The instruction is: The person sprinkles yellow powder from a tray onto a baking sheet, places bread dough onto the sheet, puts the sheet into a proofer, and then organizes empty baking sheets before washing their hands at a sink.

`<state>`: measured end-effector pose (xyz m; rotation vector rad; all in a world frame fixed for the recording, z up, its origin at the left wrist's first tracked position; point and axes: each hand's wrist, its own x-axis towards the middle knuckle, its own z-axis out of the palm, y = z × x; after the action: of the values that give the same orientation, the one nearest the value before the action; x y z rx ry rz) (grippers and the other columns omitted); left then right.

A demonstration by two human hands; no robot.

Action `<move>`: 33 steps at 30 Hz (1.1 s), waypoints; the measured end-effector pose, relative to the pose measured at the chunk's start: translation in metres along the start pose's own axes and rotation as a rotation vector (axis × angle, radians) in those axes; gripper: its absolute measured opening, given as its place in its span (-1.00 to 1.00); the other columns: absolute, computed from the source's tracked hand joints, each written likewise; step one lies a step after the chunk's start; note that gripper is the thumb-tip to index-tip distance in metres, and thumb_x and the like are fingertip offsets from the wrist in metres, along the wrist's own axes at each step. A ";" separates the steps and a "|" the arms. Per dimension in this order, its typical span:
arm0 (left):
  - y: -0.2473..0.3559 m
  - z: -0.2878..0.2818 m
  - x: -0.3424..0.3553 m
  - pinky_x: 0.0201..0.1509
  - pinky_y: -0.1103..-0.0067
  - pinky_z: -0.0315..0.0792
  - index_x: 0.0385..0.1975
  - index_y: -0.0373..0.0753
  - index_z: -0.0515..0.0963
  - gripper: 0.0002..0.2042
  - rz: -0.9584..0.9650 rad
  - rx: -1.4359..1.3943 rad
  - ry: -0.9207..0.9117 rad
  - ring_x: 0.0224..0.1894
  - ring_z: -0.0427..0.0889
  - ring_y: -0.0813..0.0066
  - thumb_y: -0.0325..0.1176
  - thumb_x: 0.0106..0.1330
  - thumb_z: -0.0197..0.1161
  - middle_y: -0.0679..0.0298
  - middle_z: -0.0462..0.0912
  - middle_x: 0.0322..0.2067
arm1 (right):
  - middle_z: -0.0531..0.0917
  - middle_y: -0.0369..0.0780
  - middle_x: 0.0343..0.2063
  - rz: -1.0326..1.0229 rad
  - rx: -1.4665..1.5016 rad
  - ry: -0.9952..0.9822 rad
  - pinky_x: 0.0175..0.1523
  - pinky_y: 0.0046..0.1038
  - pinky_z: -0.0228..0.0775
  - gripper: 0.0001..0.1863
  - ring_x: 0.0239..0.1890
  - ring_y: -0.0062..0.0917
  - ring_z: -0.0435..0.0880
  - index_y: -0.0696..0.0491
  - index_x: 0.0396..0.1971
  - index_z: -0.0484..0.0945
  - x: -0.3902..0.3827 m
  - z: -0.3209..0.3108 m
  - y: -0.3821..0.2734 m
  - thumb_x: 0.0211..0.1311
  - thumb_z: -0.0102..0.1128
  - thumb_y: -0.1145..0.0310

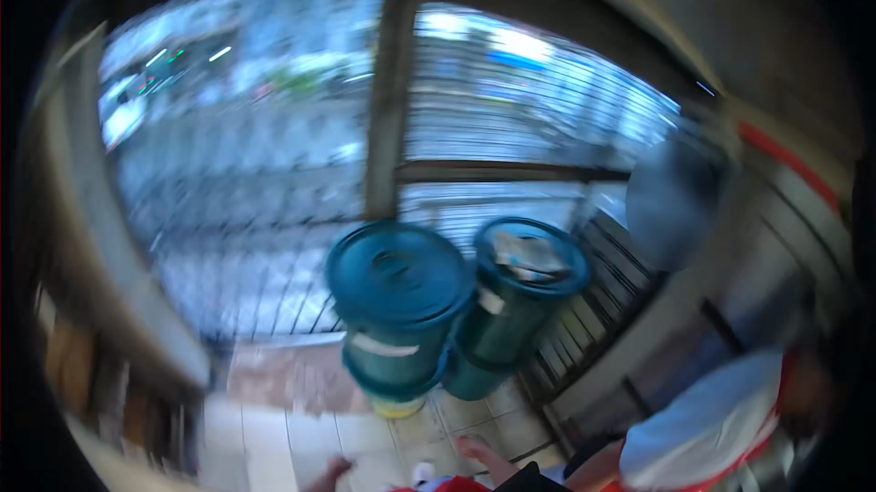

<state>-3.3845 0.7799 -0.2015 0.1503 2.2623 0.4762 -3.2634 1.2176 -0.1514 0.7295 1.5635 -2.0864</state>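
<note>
At the lower edge my left hand (338,467) hangs low over the tiles, its fingers smeared by motion. To its right, my right hand (473,446) is also low and blurred, so its fingers cannot be read. I make out nothing held in either one. Ahead of both hands stands a large green lidded barrel (397,277), apart from them, with a pale label on its side. Beside it on the right is a second green barrel (511,328), with a greyish, crumpled-looking item (529,256) on its lid.
A person in a white and red shirt (703,428) is close on my right. Barred openings rise behind the barrels, split by a dark post (390,109). A large round grey object (673,200) hangs at the right. A yellowish base (399,407) shows under the first barrel.
</note>
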 end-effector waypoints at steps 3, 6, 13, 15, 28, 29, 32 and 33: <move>0.149 -0.025 0.060 -0.03 0.48 0.36 -0.01 -0.34 0.38 -0.55 0.148 0.050 -0.249 -0.01 0.44 0.34 -0.16 0.18 0.10 0.06 0.48 -0.11 | 0.47 -0.32 -0.62 -0.115 -0.278 0.424 -0.60 -0.43 0.30 -0.74 -0.58 -0.55 0.45 0.06 -0.35 0.52 0.016 -0.065 0.027 -0.04 0.19 0.25; 0.236 -0.033 0.088 -0.03 0.48 0.36 0.01 -0.32 0.36 -0.54 0.189 0.030 -0.438 -0.02 0.44 0.33 -0.17 0.18 0.12 0.08 0.48 -0.10 | 0.49 -0.27 -0.61 0.129 -0.170 0.457 -0.55 -0.42 0.33 -0.70 -0.60 -0.54 0.43 0.06 -0.37 0.54 0.009 -0.025 -0.019 -0.07 0.18 0.17; 0.599 -0.043 -0.068 -0.20 0.56 0.41 -0.10 -0.23 0.42 -0.65 0.900 0.036 -1.032 -0.21 0.51 0.50 -0.25 0.13 0.21 0.28 0.52 -0.23 | 0.57 -0.14 -0.55 0.057 -0.278 0.845 -0.46 -0.31 0.42 -0.71 -0.54 -0.33 0.58 0.11 -0.48 0.57 -0.032 -0.095 0.028 -0.04 0.06 0.18; 0.706 -0.088 -0.051 -0.30 0.58 0.40 -0.17 -0.22 0.43 -0.69 0.975 -0.187 -1.141 -0.32 0.50 0.53 -0.27 0.11 0.23 0.33 0.52 -0.31 | 0.54 -0.10 -0.64 0.087 -0.056 0.952 -0.51 -0.31 0.38 -0.65 -0.62 -0.33 0.54 0.15 -0.63 0.54 -0.018 -0.110 -0.026 -0.02 0.01 0.13; 1.285 -0.176 -0.412 0.21 0.28 0.25 0.22 -0.42 -0.17 -0.22 1.140 -1.058 -1.961 0.16 0.24 0.13 -0.22 0.17 0.19 0.00 0.25 0.08 | 0.60 -0.21 -0.53 0.596 1.372 1.659 -0.50 -0.43 0.44 -0.64 -0.58 -0.48 0.53 0.08 -0.47 0.57 -0.093 0.110 0.099 0.04 0.11 0.05; 1.296 -0.188 -0.428 0.19 0.27 0.25 0.07 -0.42 0.09 -0.41 0.958 -1.194 -1.885 0.13 0.27 0.15 -0.24 0.16 0.20 0.02 0.29 0.03 | 0.60 -0.18 -0.48 0.534 1.573 1.705 -0.50 -0.41 0.44 -0.67 -0.57 -0.47 0.54 0.09 -0.43 0.56 -0.077 0.130 0.083 0.06 0.11 0.10; 1.395 -0.230 -0.442 0.18 0.26 0.24 -0.08 -0.38 0.36 -0.59 0.994 -1.325 -1.887 0.06 0.33 0.14 -0.29 0.13 0.22 0.05 0.36 -0.02 | 0.59 -0.13 -0.42 0.300 1.940 1.811 -0.48 -0.37 0.43 -0.71 -0.55 -0.43 0.53 0.13 -0.31 0.52 -0.034 0.153 0.033 0.07 0.15 0.21; 1.435 -0.254 -0.450 0.18 0.26 0.24 -0.08 -0.37 0.37 -0.60 1.081 -1.316 -1.927 0.05 0.34 0.13 -0.30 0.13 0.22 0.06 0.37 -0.02 | 0.57 -0.16 -0.46 0.264 1.973 1.802 -0.46 -0.38 0.41 -0.71 -0.56 -0.41 0.51 0.12 -0.28 0.51 -0.017 0.155 0.024 0.06 0.16 0.24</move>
<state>-3.3344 1.9136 0.8177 0.7019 -0.3403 1.3564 -3.2596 1.0629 -0.1234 3.4144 -1.3274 -1.7138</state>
